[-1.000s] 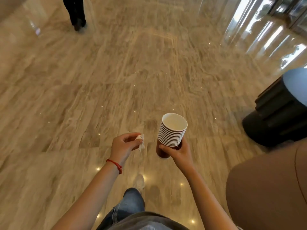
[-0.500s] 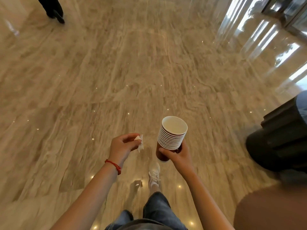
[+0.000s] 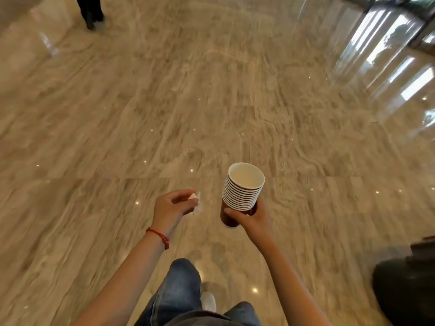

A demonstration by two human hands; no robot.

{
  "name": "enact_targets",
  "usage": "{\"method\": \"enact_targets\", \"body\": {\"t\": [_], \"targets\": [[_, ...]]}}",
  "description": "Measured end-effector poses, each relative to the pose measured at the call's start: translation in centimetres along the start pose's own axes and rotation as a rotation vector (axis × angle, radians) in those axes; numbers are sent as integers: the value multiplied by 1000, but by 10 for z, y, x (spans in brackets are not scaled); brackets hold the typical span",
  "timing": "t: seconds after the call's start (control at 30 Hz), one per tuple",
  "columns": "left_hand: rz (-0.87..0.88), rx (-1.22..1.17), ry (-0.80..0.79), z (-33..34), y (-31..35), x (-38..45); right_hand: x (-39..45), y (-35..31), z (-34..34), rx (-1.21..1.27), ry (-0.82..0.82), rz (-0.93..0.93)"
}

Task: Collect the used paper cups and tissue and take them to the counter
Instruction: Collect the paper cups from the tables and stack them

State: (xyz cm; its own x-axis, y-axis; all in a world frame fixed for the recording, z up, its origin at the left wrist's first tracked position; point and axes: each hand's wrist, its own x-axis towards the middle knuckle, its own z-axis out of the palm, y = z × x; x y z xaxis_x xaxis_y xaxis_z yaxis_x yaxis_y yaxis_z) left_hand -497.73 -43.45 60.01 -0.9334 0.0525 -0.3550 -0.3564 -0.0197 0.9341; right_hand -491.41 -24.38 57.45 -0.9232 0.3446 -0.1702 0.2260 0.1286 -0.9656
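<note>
My right hand [image 3: 250, 216] holds a stack of several nested paper cups [image 3: 242, 191], brown outside and white inside, upright in front of me, gripped at the lowest cup. To their left my left hand [image 3: 173, 207], with a red cord at the wrist, pinches a small crumpled white tissue [image 3: 196, 203] between thumb and fingers. Both hands are raised over the floor, a short gap between them. No counter is in view.
Polished beige marble floor [image 3: 211, 102] stretches ahead. A dark round column base [image 3: 407, 285] sits at the lower right. Another person's dark legs [image 3: 90, 10] stand at the far top left. Glass doors [image 3: 400, 43] reflect light at the top right. My jeans and a white shoe show below.
I have walked forward: the dark base has slid toward the lower right edge and the brown seat at the right is gone. Both hands keep their holds and spacing.
</note>
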Motion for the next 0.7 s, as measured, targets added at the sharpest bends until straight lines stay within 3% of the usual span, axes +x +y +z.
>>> {"method": "enact_targets", "body": {"t": [0.43, 0.7], "targets": [[-18, -26, 56, 57, 105, 302, 323, -60, 39, 18, -38, -11], [-9, 8, 3, 113, 178, 470, 497, -94, 42, 39, 13, 27]]}}
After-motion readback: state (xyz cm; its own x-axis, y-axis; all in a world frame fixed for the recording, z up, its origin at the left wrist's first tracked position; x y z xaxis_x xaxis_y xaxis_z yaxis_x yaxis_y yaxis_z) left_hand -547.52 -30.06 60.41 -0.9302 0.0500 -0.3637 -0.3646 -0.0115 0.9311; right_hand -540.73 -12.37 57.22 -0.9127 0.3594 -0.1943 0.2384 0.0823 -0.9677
